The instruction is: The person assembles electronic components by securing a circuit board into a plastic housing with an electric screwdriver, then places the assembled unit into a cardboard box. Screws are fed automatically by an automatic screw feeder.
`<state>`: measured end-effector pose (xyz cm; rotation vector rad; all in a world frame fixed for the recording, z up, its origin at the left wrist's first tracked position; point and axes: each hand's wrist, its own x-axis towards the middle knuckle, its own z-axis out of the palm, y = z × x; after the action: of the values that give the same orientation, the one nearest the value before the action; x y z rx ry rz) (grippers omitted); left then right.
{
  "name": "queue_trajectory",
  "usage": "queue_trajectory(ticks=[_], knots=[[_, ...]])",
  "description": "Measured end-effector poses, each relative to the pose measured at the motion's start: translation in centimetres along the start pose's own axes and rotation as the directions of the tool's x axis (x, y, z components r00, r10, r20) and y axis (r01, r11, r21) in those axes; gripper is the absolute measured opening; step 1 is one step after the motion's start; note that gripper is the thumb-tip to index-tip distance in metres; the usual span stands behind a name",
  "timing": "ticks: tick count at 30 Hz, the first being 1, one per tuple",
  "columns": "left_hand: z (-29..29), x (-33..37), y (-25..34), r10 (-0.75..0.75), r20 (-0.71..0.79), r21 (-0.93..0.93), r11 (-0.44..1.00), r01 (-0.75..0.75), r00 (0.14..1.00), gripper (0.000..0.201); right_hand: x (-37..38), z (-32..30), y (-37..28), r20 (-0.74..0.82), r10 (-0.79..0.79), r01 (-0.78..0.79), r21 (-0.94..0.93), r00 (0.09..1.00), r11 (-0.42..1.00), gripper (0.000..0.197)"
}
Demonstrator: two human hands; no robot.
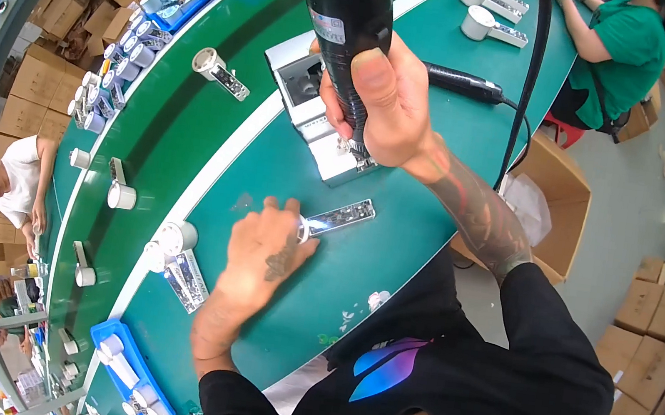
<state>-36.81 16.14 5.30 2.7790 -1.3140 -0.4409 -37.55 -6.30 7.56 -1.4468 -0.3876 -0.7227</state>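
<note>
High over the bench, my right hand (396,107) is wrapped round a black electric screwdriver (346,8) held upright, its lower end near a small white-and-black box-shaped machine (335,153). My left hand (264,245) lies over the round end of a white handheld device (344,217), fingers curled on it. The device's handle stretches to the right with its circuit board exposed, flat on the green bench top. Much of its round end is hidden under my fingers. Left of that hand, white round-headed devices (181,238) with open handles lie together.
A green conveyor belt (159,118) carries spaced devices along the far side. Another black screwdriver (462,83) lies beyond the machine. A blue tray (120,356) holds parts at lower left. An open carton (564,204) stands right of the bench. Co-workers sit nearby; a black cable (531,82) hangs down.
</note>
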Motion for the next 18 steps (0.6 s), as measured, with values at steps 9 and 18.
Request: queue_trajectory(ticks=[9, 18], knots=[[1.5, 0.1, 1.1, 0.116, -0.251, 0.151, 0.985, -0.079, 0.961, 0.042, -4.3, 0.1, -0.4, -0.088, 0.230, -0.219, 0.114, 0.969, 0.969, 0.089], [3.2, 1.5, 0.7, 0.243, -0.239, 0.012, 0.969, -0.247, 0.940, 0.032, -5.0, 0.2, 0.3, -0.117, 0.172, -0.147, 0.193, 0.978, 0.970, 0.073]])
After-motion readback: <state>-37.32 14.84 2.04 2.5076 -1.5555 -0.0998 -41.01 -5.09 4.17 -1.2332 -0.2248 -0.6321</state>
